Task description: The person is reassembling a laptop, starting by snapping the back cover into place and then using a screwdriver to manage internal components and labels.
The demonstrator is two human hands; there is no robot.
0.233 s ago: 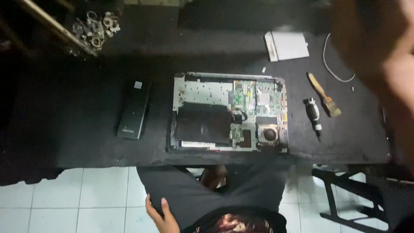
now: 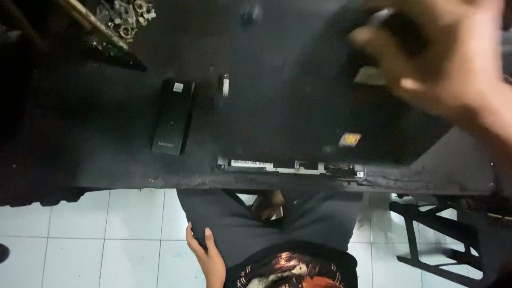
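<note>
At the upper left of the frame a heap of small metal parts (image 2: pixel 125 16) sits at the back of the black table (image 2: pixel 80 149), in the same spot as a moment ago. Below it the slim black battery (image 2: pixel 172 116) lies flat and has not shifted, with a small silvery piece (image 2: pixel 224 84) just to its right.

At the bottom, left of centre, the left hand (image 2: pixel 205 256) rests against the person's thigh (image 2: pixel 234 224), fingers loosely together and holding nothing, much as before.

The change is in the middle. A moment ago the laptop lay open with its boards, fan and wiring all showing. Now a broad black cover (image 2: pixel 298 106) lies over nearly all of it, and only a thin strip of the laptop's front edge (image 2: pixel 290 166) peeks out at the table's near side, in the lower middle of the frame. A small orange sticker (image 2: pixel 349 139) shows on the cover. So the insides are hidden again, and I would guess the panel is only laid on, not fastened.

At the upper right the right hand (image 2: pixel 453 64) has swung in close and blurred, fingers spread over the cover's far corner; whether it grips the cover I cannot tell. The brush and screwdriver seen earlier at the right are now out of sight.
</note>
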